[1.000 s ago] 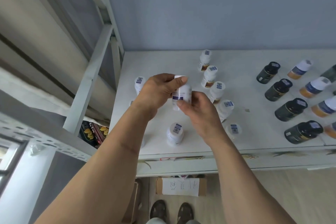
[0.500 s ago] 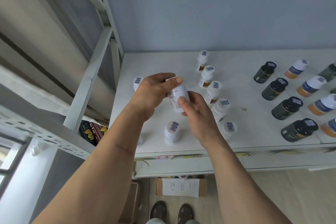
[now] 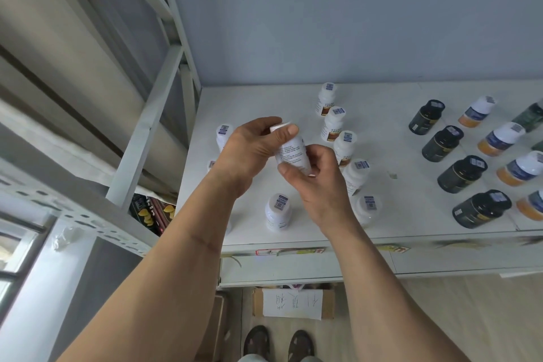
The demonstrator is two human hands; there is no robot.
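- We see both hands holding one white bottle (image 3: 291, 153) in the air above the left part of the desk (image 3: 385, 138), not touching its surface.
- The left hand (image 3: 249, 153) grips the upper end of the bottle; its thumb lies across the cap and the other fingers curl round behind it.
- The right hand (image 3: 321, 185) holds the lower end, with the thumb on the printed label and the fingers curled under the base.
- The bottle is tilted, its cap toward the back left corner and its base toward the front edge.
- A row of white bottles (image 3: 334, 123) stands just to the right of the hands, running from the back edge to the front edge.
- A single white bottle (image 3: 278, 211) stands near the front edge, below the hands.
- Another white bottle (image 3: 224, 134) stands near the left edge, partly hidden by the left hand.
- The dark bottles (image 3: 461, 174) stand in a line on the right part of the desk, and the orange bottles with white caps (image 3: 503, 138) are beside them, nearer the right edge.
- A cardboard box (image 3: 293, 303) with a paper sheet on it lies on the floor under the front edge.
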